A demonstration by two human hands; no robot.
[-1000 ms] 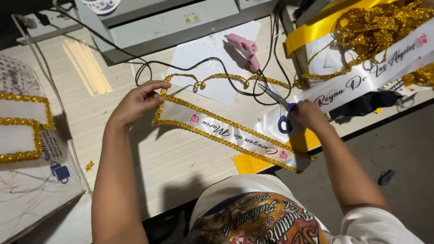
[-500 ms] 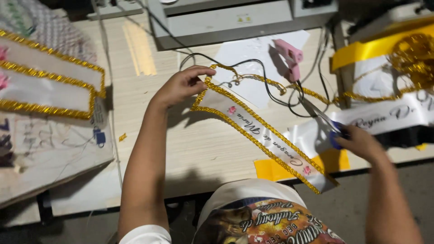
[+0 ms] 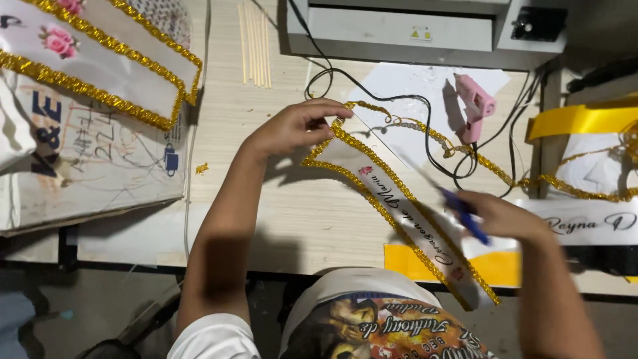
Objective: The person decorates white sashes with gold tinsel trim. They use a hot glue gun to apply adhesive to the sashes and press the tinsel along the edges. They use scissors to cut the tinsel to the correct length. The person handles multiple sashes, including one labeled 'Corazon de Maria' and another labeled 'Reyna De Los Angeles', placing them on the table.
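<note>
**Here: two hands at a gold-trimmed sash on a desk**

Here we see, from the head view, a white sash edged with gold sequin trim lying diagonally across the pale wooden desk, its upper end near the middle of the desk and its lower end hanging just past the near edge. The left hand rests at the sash's upper end, and we read its grip as closed: thumb and fingers pinch the gold edging at the corner. The right hand hovers over the lower half of the sash, its grip clamped on blue-handled scissors; the blades are blurred, so we cannot tell whether they are apart or whether they touch the fabric.

A loose strand of gold trim runs from the sash's upper end toward the right, passing over a black cable. Just beyond it a pink glue gun stands on a white sheet of paper, with a grey machine behind at the far edge. A yellow sheet lies beneath the sash's lower end. To the right we note a second white sash and a yellow ribbon. At the upper left lies a third gold-edged sash with pink flowers, and thin sticks lie beside it.
</note>
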